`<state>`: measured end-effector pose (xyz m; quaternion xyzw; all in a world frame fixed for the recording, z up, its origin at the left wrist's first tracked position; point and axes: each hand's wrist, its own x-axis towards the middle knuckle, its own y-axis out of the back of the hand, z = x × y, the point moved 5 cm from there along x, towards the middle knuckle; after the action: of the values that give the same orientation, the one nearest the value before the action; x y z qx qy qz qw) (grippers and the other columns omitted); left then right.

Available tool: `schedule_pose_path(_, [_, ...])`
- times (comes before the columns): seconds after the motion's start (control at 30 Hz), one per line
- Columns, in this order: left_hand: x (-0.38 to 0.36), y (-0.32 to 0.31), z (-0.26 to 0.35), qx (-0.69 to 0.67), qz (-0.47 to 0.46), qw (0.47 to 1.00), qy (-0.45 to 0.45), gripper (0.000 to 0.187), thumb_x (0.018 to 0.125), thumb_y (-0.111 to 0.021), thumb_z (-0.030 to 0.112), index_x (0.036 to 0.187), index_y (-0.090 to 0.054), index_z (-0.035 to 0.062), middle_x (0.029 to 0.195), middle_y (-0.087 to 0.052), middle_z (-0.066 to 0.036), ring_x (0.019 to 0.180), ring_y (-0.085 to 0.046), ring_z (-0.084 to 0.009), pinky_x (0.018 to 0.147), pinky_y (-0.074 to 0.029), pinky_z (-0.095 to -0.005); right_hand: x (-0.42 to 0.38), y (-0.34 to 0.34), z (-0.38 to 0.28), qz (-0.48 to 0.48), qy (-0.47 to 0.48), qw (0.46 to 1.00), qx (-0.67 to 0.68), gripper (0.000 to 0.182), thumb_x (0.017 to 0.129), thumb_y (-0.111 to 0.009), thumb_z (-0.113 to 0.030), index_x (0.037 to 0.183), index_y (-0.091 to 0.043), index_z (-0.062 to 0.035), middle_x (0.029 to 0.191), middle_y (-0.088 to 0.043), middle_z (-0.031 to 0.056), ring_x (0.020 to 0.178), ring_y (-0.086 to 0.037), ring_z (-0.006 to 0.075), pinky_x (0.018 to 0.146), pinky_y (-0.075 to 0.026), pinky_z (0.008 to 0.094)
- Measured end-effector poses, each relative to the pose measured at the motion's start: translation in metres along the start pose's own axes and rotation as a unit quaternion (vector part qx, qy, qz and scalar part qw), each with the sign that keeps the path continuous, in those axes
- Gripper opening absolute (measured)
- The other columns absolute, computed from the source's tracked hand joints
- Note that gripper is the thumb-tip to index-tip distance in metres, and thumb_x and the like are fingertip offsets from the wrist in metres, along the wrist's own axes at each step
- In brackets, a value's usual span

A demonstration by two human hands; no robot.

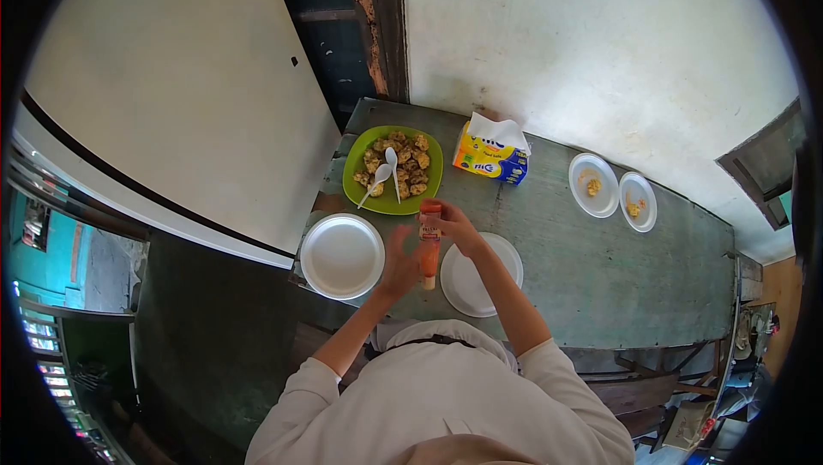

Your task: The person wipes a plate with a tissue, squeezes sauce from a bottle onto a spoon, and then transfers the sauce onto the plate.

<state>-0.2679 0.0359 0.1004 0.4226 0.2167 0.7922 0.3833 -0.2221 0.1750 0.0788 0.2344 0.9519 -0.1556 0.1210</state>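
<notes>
A bottle of red-orange sauce (429, 251) is held over the near side of the table, its narrow pale tip pointing toward my body. My right hand (454, 227) has its fingers wrapped around the bottle's red end. Just left of the bottle is my left hand (401, 264), a little blurred, with its fingers apart; whether it touches the bottle is hard to tell. To the left lies a white round plate (343, 257), and another white plate (467, 281) sits partly under my right forearm. Beyond my hands, a green plate (351, 180) holds browned food pieces (417, 161) and two white plastic spoons (393, 165).
A yellow and blue tissue pack (493, 152) stands near the wall. Two white oval plates (606, 175) with bits of food lie at the far right of the grey-green table (591, 285). A white door panel (189, 79) borders the table's left side.
</notes>
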Motion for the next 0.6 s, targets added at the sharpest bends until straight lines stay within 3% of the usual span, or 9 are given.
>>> schedule_pose_path(0.07, [-0.01, 0.004, -0.026, -0.054, 0.084, 0.985, 0.143, 0.051, 0.069, -0.062, 0.001, 0.117, -0.049, 0.0114, 0.118, -0.042, -0.016, 0.111, -0.042, -0.035, 0.093, -0.037, -0.0455, 0.001, 0.0, -0.008, 0.06, 0.056, 0.996, -0.043, 0.05, 0.08, -0.066, -0.018, 0.122, -0.045, -0.0018, 0.103, -0.058, 0.0063, 0.093, -0.057, 0.0127, 0.081, -0.045, 0.0279])
schedule_pose_path(0.17, [-0.013, 0.008, -0.05, -0.096, 0.015, 0.979, 0.18, 0.055, 0.069, -0.061, -0.001, 0.12, -0.041, 0.0042, 0.117, -0.043, -0.016, 0.11, -0.043, -0.0314, 0.093, -0.035, -0.0417, 0.004, -0.006, -0.005, 0.13, 0.146, 0.977, -0.089, 0.052, 0.073, -0.072, -0.015, 0.116, -0.048, -0.0021, 0.095, -0.061, 0.0076, 0.085, -0.058, 0.012, 0.074, -0.047, 0.0287])
schedule_pose_path(0.27, [0.003, 0.013, -0.032, -0.077, 0.002, 0.992, 0.1, 0.049, 0.069, -0.061, -0.001, 0.115, -0.046, 0.0041, 0.113, -0.047, -0.019, 0.106, -0.046, -0.0358, 0.087, -0.041, -0.0412, -0.008, -0.041, -0.02, 0.123, 0.162, 0.959, -0.199, 0.052, 0.07, -0.073, -0.013, 0.114, -0.049, -0.003, 0.093, -0.061, 0.0103, 0.084, -0.06, 0.0158, 0.073, -0.048, 0.029])
schedule_pose_path(0.37, [-0.019, -0.022, -0.082, -0.208, 0.014, 0.952, 0.223, 0.046, 0.068, -0.065, 0.004, 0.111, -0.048, 0.0024, 0.103, -0.054, -0.017, 0.096, -0.053, -0.0346, 0.081, -0.045, -0.0403, -0.016, -0.071, -0.021, 0.064, 0.252, 0.929, -0.262, 0.053, 0.068, -0.073, -0.012, 0.115, -0.048, -0.0046, 0.098, -0.06, 0.0128, 0.087, -0.06, 0.0238, 0.074, -0.049, 0.0311])
schedule_pose_path(0.47, [-0.001, -0.003, -0.062, -0.208, 0.089, 0.953, 0.199, 0.045, 0.066, -0.069, 0.006, 0.106, -0.049, 0.0007, 0.095, -0.058, -0.015, 0.087, -0.057, -0.035, 0.076, -0.047, -0.0405, -0.028, -0.082, -0.038, 0.074, 0.337, 0.895, -0.284, 0.054, 0.069, -0.072, -0.011, 0.116, -0.046, -0.0042, 0.108, -0.057, 0.0137, 0.096, -0.057, 0.0305, 0.08, -0.047, 0.0344])
schedule_pose_path(0.53, [-0.003, -0.014, -0.073, -0.258, 0.058, 0.936, 0.232, 0.053, 0.064, -0.071, 0.006, 0.111, -0.047, 0.0012, 0.101, -0.055, -0.017, 0.093, -0.055, -0.0356, 0.079, -0.046, -0.0411, -0.033, -0.08, -0.042, 0.082, 0.327, 0.899, -0.278, 0.055, 0.069, -0.072, -0.013, 0.116, -0.045, -0.0041, 0.109, -0.057, 0.0148, 0.099, -0.056, 0.0312, 0.081, -0.046, 0.0354])
schedule_pose_path(0.6, [-0.006, -0.021, -0.075, -0.215, 0.022, 0.953, 0.213, 0.062, 0.063, -0.072, 0.006, 0.117, -0.043, 0.0016, 0.107, -0.052, -0.018, 0.099, -0.052, -0.0362, 0.082, -0.044, -0.0418, -0.03, -0.07, -0.028, 0.098, 0.305, 0.903, -0.285, 0.054, 0.07, -0.072, -0.014, 0.116, -0.045, -0.004, 0.109, -0.057, 0.0155, 0.1, -0.056, 0.0316, 0.081, -0.046, 0.0359])
